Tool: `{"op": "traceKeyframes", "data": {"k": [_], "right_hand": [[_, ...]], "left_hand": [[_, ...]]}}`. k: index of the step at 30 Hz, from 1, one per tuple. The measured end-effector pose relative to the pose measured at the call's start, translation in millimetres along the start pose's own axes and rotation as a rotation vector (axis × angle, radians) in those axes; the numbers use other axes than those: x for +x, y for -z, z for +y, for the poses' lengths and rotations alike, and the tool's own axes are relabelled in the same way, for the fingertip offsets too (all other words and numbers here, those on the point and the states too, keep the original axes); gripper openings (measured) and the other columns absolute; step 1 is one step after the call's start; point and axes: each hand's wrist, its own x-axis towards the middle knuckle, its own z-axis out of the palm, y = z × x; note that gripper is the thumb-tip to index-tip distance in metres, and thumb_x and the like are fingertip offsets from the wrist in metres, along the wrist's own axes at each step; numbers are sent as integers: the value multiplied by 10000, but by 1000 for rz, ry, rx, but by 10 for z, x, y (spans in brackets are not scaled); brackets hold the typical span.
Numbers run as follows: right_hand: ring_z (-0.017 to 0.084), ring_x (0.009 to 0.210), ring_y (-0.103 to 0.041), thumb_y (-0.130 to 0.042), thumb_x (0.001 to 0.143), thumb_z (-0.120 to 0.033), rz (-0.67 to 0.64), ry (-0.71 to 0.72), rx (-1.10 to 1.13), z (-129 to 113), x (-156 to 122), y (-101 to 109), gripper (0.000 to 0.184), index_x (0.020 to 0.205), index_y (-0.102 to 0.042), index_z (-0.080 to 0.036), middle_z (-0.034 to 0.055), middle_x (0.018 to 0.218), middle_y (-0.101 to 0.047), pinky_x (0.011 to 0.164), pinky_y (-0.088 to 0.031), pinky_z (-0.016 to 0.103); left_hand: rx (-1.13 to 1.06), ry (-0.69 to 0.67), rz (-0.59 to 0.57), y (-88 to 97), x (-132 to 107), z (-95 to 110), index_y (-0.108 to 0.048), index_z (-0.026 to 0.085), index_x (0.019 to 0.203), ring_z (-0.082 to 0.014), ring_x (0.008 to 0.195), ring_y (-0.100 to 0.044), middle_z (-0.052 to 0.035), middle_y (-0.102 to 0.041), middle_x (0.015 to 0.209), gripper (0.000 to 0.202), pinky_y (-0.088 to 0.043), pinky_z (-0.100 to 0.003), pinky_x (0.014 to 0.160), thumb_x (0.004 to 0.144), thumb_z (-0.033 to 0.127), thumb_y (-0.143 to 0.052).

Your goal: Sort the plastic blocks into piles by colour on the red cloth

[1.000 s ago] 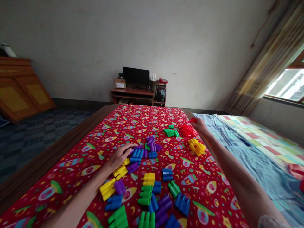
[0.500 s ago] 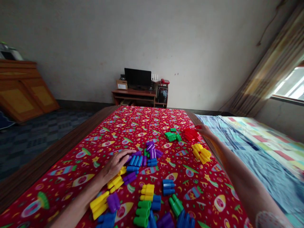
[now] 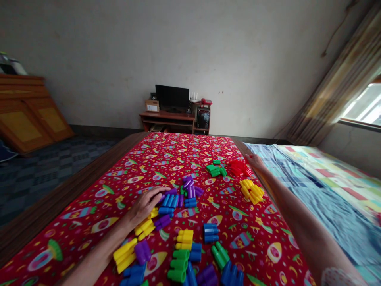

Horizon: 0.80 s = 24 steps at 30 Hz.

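Note:
My left hand [image 3: 145, 205] rests palm down with its fingers stretched over the edge of a mixed pile, touching or nearly touching a purple block [image 3: 162, 198]. Beside its fingertips lie a blue block [image 3: 170, 201] and more purple blocks [image 3: 191, 191]. Below the wrist are yellow blocks [image 3: 145, 228]. Far to the right, my right hand [image 3: 255, 162] is just beside a heap of red blocks [image 3: 238, 168], its fingers loosely spread with nothing visible in them. Near it sit a yellow group [image 3: 251, 191] and a green group [image 3: 216, 170].
A red patterned cloth [image 3: 166, 159] covers the table. Toward the front are more loose blocks, including green [image 3: 179, 265] and blue [image 3: 211, 233] ones. A bed [image 3: 318, 190] adjoins on the right. Beyond the far edge stands a desk [image 3: 168, 115] with a monitor [image 3: 172, 97].
My right hand has drawn slightly back and to the right, off the red blocks, which stay in their heap. My left hand has hardly moved.

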Motion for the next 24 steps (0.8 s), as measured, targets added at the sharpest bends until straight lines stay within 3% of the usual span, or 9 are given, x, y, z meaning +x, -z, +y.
{"op": "traceKeyframes", "data": {"k": [10,18,24], "right_hand": [[128,507,-415,-426,857,-556,-92,-66,72,-101,-171,-25,530,455,-300,-236,-4,445,-334,504,-289,258],[105,494,-337,-386,868,-598,-56,-46,98,-105,-262,-16,554,462,-269,-241,-17,451,-309,513,-278,269],[119,458,-354,-294,893,-623,-2,-52,96,-50,-315,124,570,459,-281,-254,-18,424,-297,491,-295,281]], "left_hand": [[19,-6,-24,2,-7,-15,-709,213,1095,-252,1115,-637,-56,-710,1176,420,-473,-321,997,866,429,-430],[44,-8,11,-2,-36,45,-697,201,1102,-241,1089,-648,-52,-720,1143,415,-480,-306,979,883,415,-416],[22,-19,19,-44,-13,-97,-693,200,1109,-239,1070,-654,-54,-723,1131,412,-483,-305,967,885,420,-426]]}}
